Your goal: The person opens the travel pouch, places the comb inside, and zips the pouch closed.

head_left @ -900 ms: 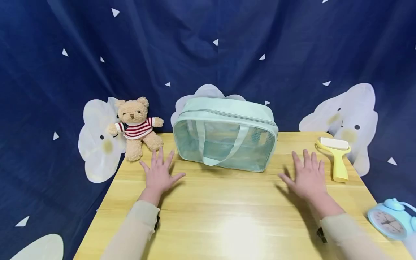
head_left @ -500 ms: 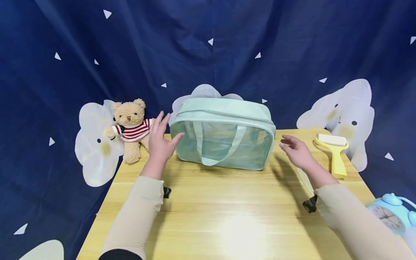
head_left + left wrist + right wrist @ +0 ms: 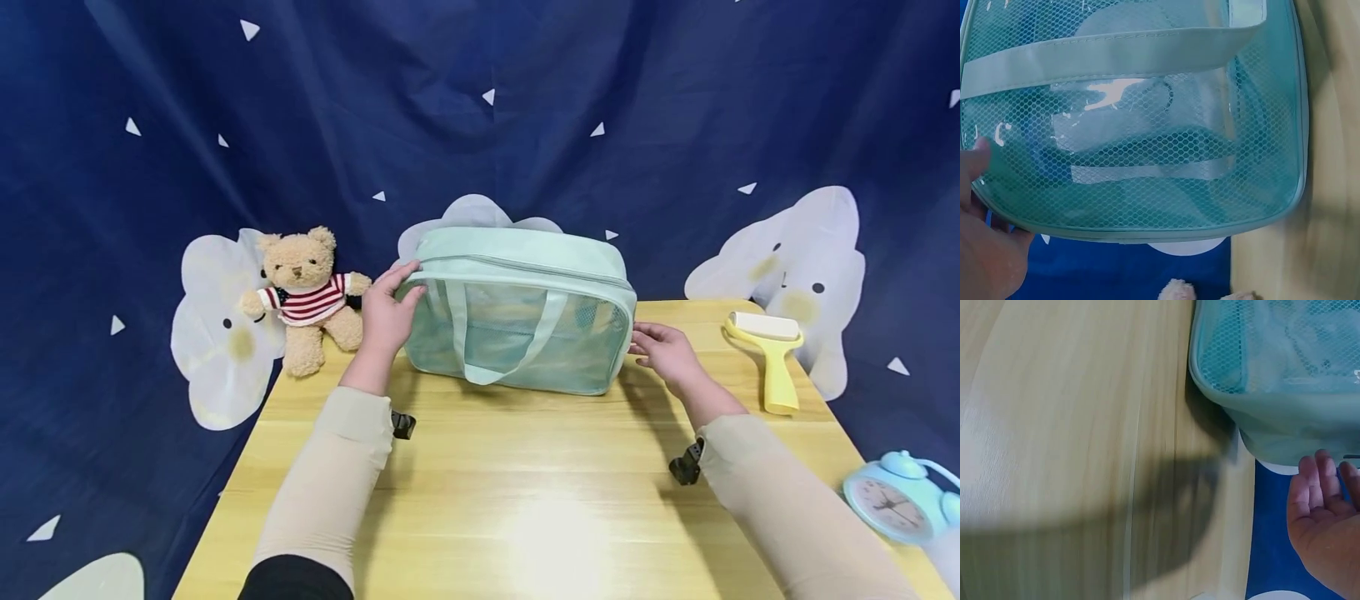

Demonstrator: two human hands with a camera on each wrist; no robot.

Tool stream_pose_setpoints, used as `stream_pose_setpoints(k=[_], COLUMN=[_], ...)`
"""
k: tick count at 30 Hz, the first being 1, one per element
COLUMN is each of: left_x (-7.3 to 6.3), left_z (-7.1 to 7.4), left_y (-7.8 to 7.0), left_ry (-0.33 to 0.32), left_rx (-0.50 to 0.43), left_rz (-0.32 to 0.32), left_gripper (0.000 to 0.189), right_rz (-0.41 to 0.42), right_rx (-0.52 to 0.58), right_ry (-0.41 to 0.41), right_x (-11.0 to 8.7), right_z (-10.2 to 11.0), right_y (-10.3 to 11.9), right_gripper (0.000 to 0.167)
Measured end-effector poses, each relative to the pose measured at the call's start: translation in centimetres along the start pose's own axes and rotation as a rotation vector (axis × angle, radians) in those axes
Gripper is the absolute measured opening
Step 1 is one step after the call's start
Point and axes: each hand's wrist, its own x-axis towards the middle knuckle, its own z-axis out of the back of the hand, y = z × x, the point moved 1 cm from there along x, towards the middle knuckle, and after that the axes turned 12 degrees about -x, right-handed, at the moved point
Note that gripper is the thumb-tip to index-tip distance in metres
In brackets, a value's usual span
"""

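Note:
A mint-green bag (image 3: 536,337) with a clear mesh-patterned front, a zip near the top and a hanging strap handle stands upright at the table's back. At its upper left corner my left hand (image 3: 388,312) holds the edge. In the left wrist view, the thumb of that left hand (image 3: 988,250) lies over the bag's front (image 3: 1147,137), with fingers partly hidden behind the rim. My right hand (image 3: 666,354) is at the bag's right side, fingers fairly straight. From the right wrist view, the right fingertips (image 3: 1317,461) reach the side panel; whether they touch is unclear.
A teddy bear (image 3: 303,287) in a striped shirt sits left of the bag. A yellow-handled roller (image 3: 776,367) lies at the right, with a light-blue alarm clock (image 3: 896,500) at the right edge. Behind the wooden table (image 3: 487,475) hangs a dark-blue curtain (image 3: 420,100).
Both hands have lifted from flat, spread poses over the table and moved inward to the bag's two sides. The left hand has reached its upper corner. The bag stands where it was.

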Motion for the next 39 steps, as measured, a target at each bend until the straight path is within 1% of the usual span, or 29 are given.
stream_pose_setpoints(k=[3,6,9,11,12,13,15,16,18,21,24,25,27,31,35,37,39], left_x=[-0.2,-0.7,-1.0,-1.1,-1.2,-1.2,-1.3,-1.3,-1.3,-1.3,-1.2,-1.1,-1.1,-1.1,-1.0,-1.1,-1.1], left_z=[-0.1,-0.3,-0.6,-0.7,-0.8,-0.8,-0.8,-0.7,-0.7,-0.5,-0.3,-0.3,-0.2,0.0,0.1,0.1,0.0], left_y=[0.2,0.3,0.4,0.5,0.6,0.7,0.9,1.0,1.1,1.3,1.3,1.4,1.4,1.4,1.4,1.4,1.4], left_ry=[-0.047,-0.103,-0.124,-0.127,-0.128,-0.131,-0.145,-0.152,-0.169,-0.190,-0.196,-0.196,-0.193,-0.188,-0.202,-0.213,-0.214], left_rx=[-0.037,-0.027,0.012,0.032,0.034,0.033,0.007,-0.012,-0.061,-0.118,-0.134,-0.136,-0.139,-0.152,-0.163,-0.162,-0.155], left_rz=[0.039,0.050,0.044,0.038,0.035,0.030,0.026,0.024,0.016,0.005,-0.011,-0.013,-0.024,-0.045,-0.057,-0.050,-0.043], left_gripper=[0.039,0.039,0.039,0.039,0.040,0.040,0.039,0.039,0.036,0.030,0.027,0.027,0.027,0.026,0.026,0.026,0.026], right_rz=[-0.011,-0.019,-0.019,-0.023,-0.023,-0.022,-0.034,-0.042,-0.058,-0.091,-0.101,-0.102,-0.094,-0.078,-0.088,-0.105,-0.129], right_rx=[0.009,0.015,0.035,0.063,0.083,0.107,0.190,0.241,0.342,0.488,0.541,0.544,0.517,0.395,0.281,0.248,0.240], right_ry=[0.003,-0.003,-0.022,-0.037,-0.036,-0.030,-0.025,-0.022,-0.024,-0.056,-0.076,-0.079,-0.074,-0.041,0.018,0.051,0.081], right_x=[0.1,0.1,0.0,-0.1,-0.1,-0.2,-0.2,-0.2,-0.2,-0.1,-0.1,-0.1,-0.1,-0.2,0.0,0.1,0.1], right_z=[-0.2,-0.5,-0.6,-0.6,-0.6,-0.6,-0.5,-0.4,-0.2,0.1,0.6,0.8,1.1,2.0,2.8,3.2,3.6], right_y=[0.1,0.2,0.2,0.2,0.1,0.1,-0.1,-0.3,-0.4,-0.6,-0.6,-0.6,-0.5,-0.1,0.4,0.7,1.0], right_gripper=[0.052,0.052,0.050,0.044,0.039,0.032,0.020,0.018,0.025,0.032,0.033,0.033,0.033,0.033,0.033,0.032,0.031])
